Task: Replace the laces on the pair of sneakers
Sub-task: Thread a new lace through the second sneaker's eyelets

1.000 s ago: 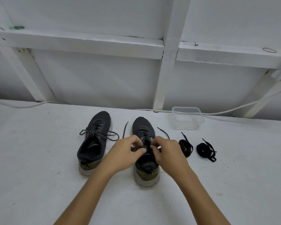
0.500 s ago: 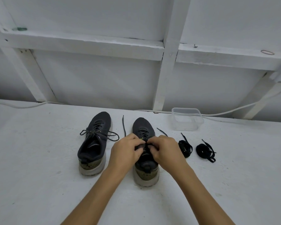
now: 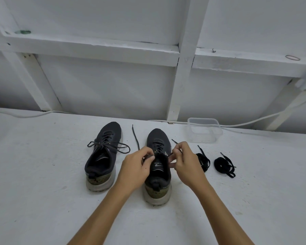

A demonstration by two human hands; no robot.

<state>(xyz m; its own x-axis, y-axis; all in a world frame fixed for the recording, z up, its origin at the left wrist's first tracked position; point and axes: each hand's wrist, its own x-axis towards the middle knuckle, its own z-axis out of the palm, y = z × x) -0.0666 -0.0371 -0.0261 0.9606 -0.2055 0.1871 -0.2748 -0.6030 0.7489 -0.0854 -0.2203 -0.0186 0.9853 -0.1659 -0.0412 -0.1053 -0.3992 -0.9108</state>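
Right sneaker point(image 3: 158, 167) is set on the counter point(image 3: 42, 191), heel toward the camera, lace point(image 3: 136, 138) untied. Collar is gripped by the left hand point(image 3: 137, 167); a lace strand is pinched by the right hand point(image 3: 185, 164). Left sneaker point(image 3: 102, 156) is laced, just beside. Two lace bundles point(image 3: 204, 161) and a tub point(image 3: 204, 129) are seen to the right.

dim, even light; edges warped
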